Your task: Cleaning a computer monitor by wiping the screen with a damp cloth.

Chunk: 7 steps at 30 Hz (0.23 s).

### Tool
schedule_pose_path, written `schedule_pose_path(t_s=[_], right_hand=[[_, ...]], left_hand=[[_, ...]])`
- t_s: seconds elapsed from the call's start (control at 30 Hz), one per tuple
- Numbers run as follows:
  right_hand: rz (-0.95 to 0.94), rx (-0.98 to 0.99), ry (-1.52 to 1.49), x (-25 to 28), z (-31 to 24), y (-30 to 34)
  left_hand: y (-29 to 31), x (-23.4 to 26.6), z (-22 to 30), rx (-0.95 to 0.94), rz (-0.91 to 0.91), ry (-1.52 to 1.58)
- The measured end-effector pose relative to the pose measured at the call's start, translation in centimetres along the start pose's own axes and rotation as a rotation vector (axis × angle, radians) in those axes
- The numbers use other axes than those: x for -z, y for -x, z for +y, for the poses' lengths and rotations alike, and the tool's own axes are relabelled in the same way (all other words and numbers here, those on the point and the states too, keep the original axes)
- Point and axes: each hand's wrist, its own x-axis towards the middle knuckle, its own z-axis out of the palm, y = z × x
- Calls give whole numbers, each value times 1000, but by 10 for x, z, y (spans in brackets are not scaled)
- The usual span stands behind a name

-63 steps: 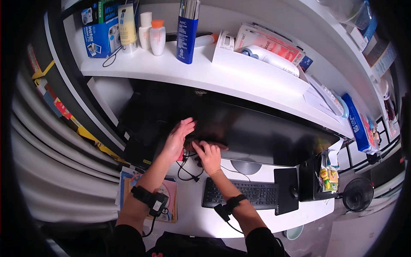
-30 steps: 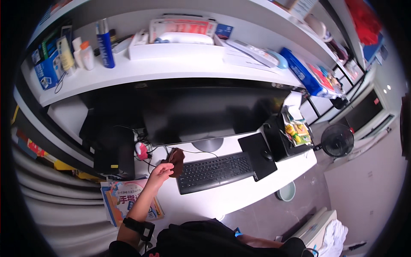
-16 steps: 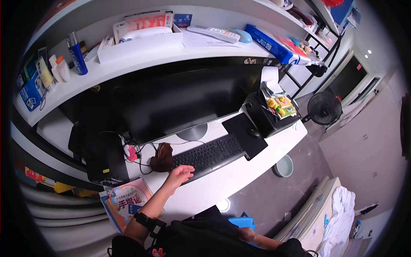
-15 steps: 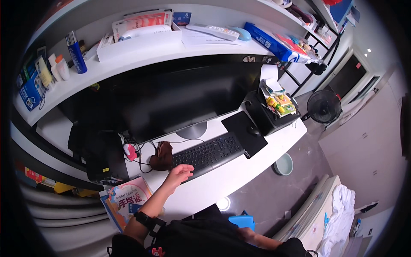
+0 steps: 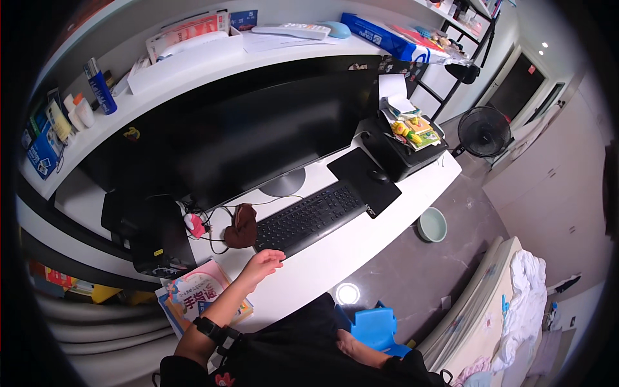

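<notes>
My left hand hovers at the near left corner of the black keyboard, fingers loosely stretched and nothing visible in them. Just beyond it lies a soft brown, roughly heart-shaped thing. Low at my right side, my right hand is near my dark clothing, with its fingers mostly hidden. Under my left forearm are several colourful booklets at the edge of the white desk.
A monitor stands behind the keyboard. To the right are a mouse on a black pad and a printer-like black box with papers. A blue chair, a pale green basin and a fan stand beyond the desk.
The view has shifted, showing more of the blue chair. My left hand has drawn slightly back from the keyboard toward the desk's front edge. My right hand has come closer to my body.
</notes>
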Motion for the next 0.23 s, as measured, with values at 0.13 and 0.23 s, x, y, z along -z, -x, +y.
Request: schedule_pose_path(t_s=[0.13, 0.23], right_hand=[[-128, -116, 119, 53, 1, -9], [-150, -132, 227, 90, -6, -1]], left_hand=[[4, -7, -1, 42, 5, 16], [-4, -12, 3, 47, -77, -64]])
